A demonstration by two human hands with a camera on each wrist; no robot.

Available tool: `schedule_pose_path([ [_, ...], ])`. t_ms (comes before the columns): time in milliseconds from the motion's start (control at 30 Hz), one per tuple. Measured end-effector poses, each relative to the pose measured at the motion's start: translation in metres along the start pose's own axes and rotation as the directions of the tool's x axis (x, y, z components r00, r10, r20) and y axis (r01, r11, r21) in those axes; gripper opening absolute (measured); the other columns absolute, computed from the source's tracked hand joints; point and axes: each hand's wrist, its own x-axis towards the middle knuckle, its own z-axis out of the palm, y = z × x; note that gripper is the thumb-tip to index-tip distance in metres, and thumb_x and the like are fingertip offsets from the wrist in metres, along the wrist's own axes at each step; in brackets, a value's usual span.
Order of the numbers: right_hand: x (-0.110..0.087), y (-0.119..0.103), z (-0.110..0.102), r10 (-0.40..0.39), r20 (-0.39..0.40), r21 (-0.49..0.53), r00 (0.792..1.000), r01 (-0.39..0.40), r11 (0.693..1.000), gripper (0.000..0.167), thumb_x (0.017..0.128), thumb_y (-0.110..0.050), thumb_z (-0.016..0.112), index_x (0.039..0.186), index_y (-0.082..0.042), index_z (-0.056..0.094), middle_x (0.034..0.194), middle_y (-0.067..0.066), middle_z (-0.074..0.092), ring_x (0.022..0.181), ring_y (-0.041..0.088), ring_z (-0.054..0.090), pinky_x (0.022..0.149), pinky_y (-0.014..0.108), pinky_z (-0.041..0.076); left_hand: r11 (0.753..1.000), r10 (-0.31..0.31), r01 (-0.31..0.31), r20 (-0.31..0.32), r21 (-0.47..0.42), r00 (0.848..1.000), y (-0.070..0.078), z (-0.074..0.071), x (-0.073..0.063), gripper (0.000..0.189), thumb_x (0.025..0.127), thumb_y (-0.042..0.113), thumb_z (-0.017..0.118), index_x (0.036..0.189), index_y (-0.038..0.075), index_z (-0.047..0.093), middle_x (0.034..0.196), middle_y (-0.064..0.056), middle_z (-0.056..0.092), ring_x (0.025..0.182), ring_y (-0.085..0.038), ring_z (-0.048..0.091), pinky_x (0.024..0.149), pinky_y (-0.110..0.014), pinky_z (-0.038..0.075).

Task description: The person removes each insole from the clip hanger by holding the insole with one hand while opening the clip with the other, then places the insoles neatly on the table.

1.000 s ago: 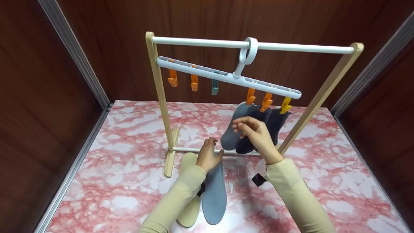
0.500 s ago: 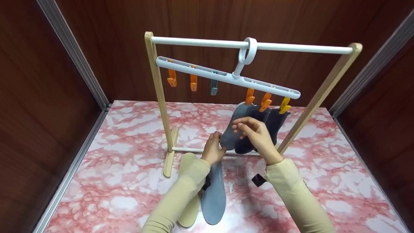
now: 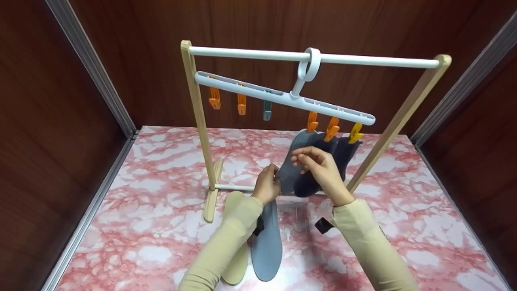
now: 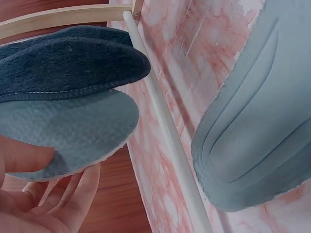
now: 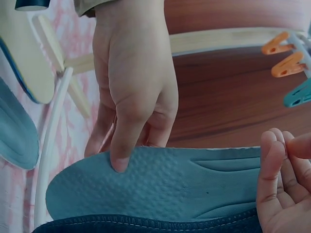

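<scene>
A grey-blue insole (image 3: 301, 140) hangs under an orange clip (image 3: 312, 122) on the white clip hanger (image 3: 258, 89). My left hand (image 3: 267, 185) pinches its lower end, the thumb on the dimpled face and fingers behind, as the left wrist view shows. In front of the insole, higher up, my right hand (image 3: 321, 167) has loosely curled fingers and holds nothing. Beside the insole hang two dark navy fuzzy insoles (image 4: 73, 65), under an orange clip (image 3: 331, 129) and a yellow clip (image 3: 355, 133).
A beige insole (image 3: 235, 268) and another grey-blue insole (image 3: 267, 250) lie on the pink marbled table (image 3: 153, 226). The hanger tilts down to the right from the rack's white rod (image 3: 371, 60). Two orange clips (image 3: 241, 104) and a teal clip (image 3: 267, 111) hang without insoles.
My left hand has moved right from above the lying insoles and taken hold of the hanging grey-blue insole's lower end. The hanging insoles have shifted slightly. My right hand has barely moved.
</scene>
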Motion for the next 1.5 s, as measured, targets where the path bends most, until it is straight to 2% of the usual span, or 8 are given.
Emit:
schedule_pose_path([
  [233, 0.001, -0.002, -0.001, -0.009, -0.022, 0.019, 1.000, 0.009, 1.000, 0.020, 0.095, -0.005, 0.055, 0.107, 0.006, 0.065, 0.089, 0.005, 0.071, 0.078, 0.014, 0.066, 0.061, 0.025, 0.051, 1.000, -0.013, 0.013, 0.021, 0.017, 1.000, 0.000, -0.004, 0.000, 0.014, 0.078, -0.010, 0.055, 0.088, -0.001, 0.053, 0.082, -0.015, 0.058, 0.077, -0.029, 0.058, 0.071, -0.036, 0.048],
  [467, 0.001, -0.008, -0.003, -0.089, -0.117, 0.066, 0.989, 0.097, 0.993, 0.020, 0.095, -0.005, 0.055, 0.107, 0.008, 0.064, 0.090, 0.003, 0.071, 0.077, 0.014, 0.065, 0.059, 0.024, 0.050, 1.000, -0.015, 0.015, 0.036, 0.005, 0.999, 0.000, -0.008, -0.002, 0.012, 0.080, -0.009, 0.055, 0.089, 0.000, 0.055, 0.084, -0.015, 0.061, 0.080, -0.029, 0.061, 0.073, -0.035, 0.050],
  [600, -0.001, -0.011, -0.003, -0.151, -0.178, 0.082, 0.972, 0.168, 0.982, 0.022, 0.095, -0.007, 0.056, 0.109, 0.008, 0.063, 0.093, 0.002, 0.071, 0.079, 0.014, 0.065, 0.059, 0.023, 0.050, 1.000, 0.001, -0.001, 0.026, -0.010, 1.000, 0.001, -0.009, -0.003, 0.012, 0.080, -0.010, 0.056, 0.088, -0.001, 0.055, 0.084, -0.015, 0.061, 0.080, -0.028, 0.062, 0.073, -0.035, 0.051],
  [733, -0.002, -0.014, -0.002, -0.248, -0.240, 0.075, 0.939, 0.273, 0.959, 0.023, 0.095, -0.005, 0.056, 0.112, 0.009, 0.060, 0.096, 0.008, 0.069, 0.082, 0.017, 0.065, 0.061, 0.023, 0.050, 1.000, 0.010, -0.010, 0.019, -0.005, 1.000, 0.000, -0.008, -0.004, 0.013, 0.080, -0.011, 0.056, 0.089, -0.002, 0.055, 0.083, -0.015, 0.061, 0.079, -0.027, 0.060, 0.073, -0.035, 0.050],
  [967, -0.001, -0.020, 0.002, -0.429, -0.309, -0.092, 0.849, 0.423, 0.902, 0.023, 0.093, 0.001, 0.055, 0.114, 0.010, 0.059, 0.109, 0.015, 0.065, 0.092, 0.025, 0.062, 0.066, 0.026, 0.052, 1.000, -0.012, 0.013, 0.033, -0.017, 0.999, 0.001, -0.006, -0.006, 0.014, 0.080, -0.011, 0.054, 0.090, -0.002, 0.054, 0.081, -0.015, 0.060, 0.075, -0.025, 0.057, 0.070, -0.034, 0.047],
  [1200, 0.002, -0.019, 0.002, -0.481, -0.363, -0.198, 0.798, 0.438, 0.877, 0.030, 0.089, 0.010, 0.055, 0.119, 0.012, 0.056, 0.117, 0.026, 0.061, 0.102, 0.033, 0.059, 0.072, 0.023, 0.053, 0.994, 0.098, -0.098, -0.015, -0.043, 0.995, -0.008, -0.002, -0.007, 0.015, 0.076, -0.010, 0.053, 0.087, 0.000, 0.053, 0.074, -0.009, 0.057, 0.069, -0.020, 0.053, 0.064, -0.031, 0.045],
  [1367, 0.005, -0.022, 0.002, -0.526, -0.327, -0.380, 0.785, 0.400, 0.834, 0.037, 0.087, 0.008, 0.058, 0.125, 0.006, 0.057, 0.119, 0.022, 0.062, 0.107, 0.031, 0.060, 0.075, 0.015, 0.050, 0.997, 0.075, -0.075, 0.015, -0.032, 0.997, -0.002, -0.007, -0.009, 0.013, 0.078, -0.010, 0.055, 0.088, -0.002, 0.053, 0.078, -0.014, 0.060, 0.073, -0.025, 0.056, 0.068, -0.036, 0.047],
  [1500, 0.008, -0.028, 0.003, -0.527, -0.276, -0.512, 0.803, 0.341, 0.788, 0.043, 0.088, 0.000, 0.060, 0.131, -0.001, 0.056, 0.119, 0.017, 0.063, 0.104, 0.027, 0.060, 0.078, 0.013, 0.048, 0.999, 0.051, -0.052, 0.048, 0.008, 0.998, 0.001, -0.008, -0.009, 0.014, 0.080, -0.011, 0.056, 0.091, -0.002, 0.054, 0.080, -0.016, 0.061, 0.076, -0.026, 0.057, 0.069, -0.036, 0.046],
])
